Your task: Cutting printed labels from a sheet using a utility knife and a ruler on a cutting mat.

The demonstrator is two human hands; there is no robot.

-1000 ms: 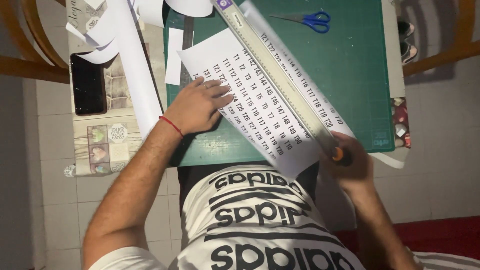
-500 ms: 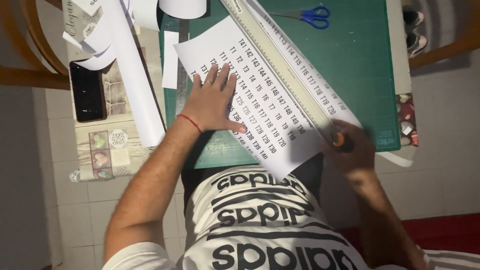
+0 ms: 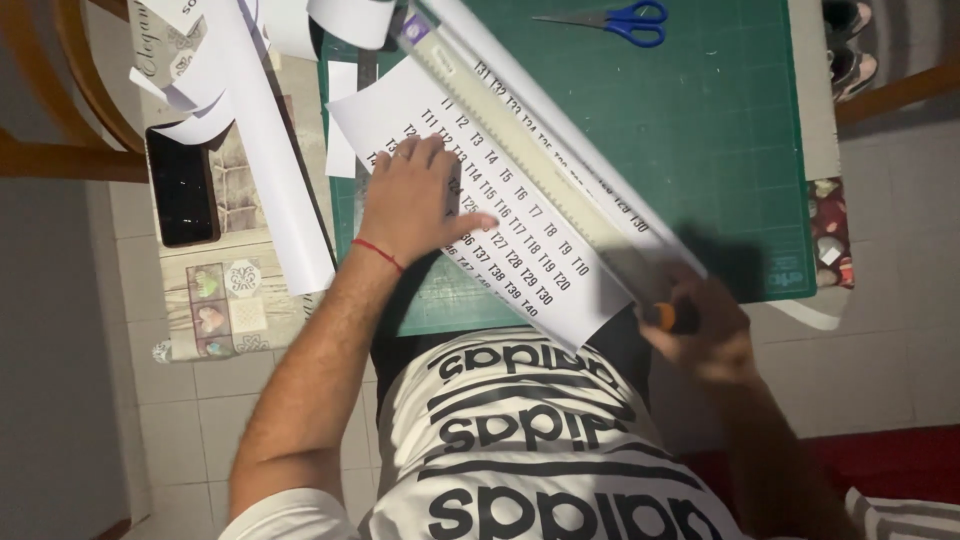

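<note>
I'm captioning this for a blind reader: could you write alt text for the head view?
A left hand presses flat on a printed sheet under a long ruler on a green cutting mat, while the right hand holds an orange-tipped tool at the ruler's near end. Blue scissors lie at the mat's far edge.

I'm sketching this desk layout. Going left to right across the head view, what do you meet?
Black phone → left hand → printed sheet → long ruler → blue scissors → right hand.

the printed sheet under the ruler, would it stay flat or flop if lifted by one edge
Probably flop: the printed sheet looks thin, and its near edge overhangs the green mat. Likely light and prone to sliding, since the left hand presses flat on it beside the ruler.
</note>
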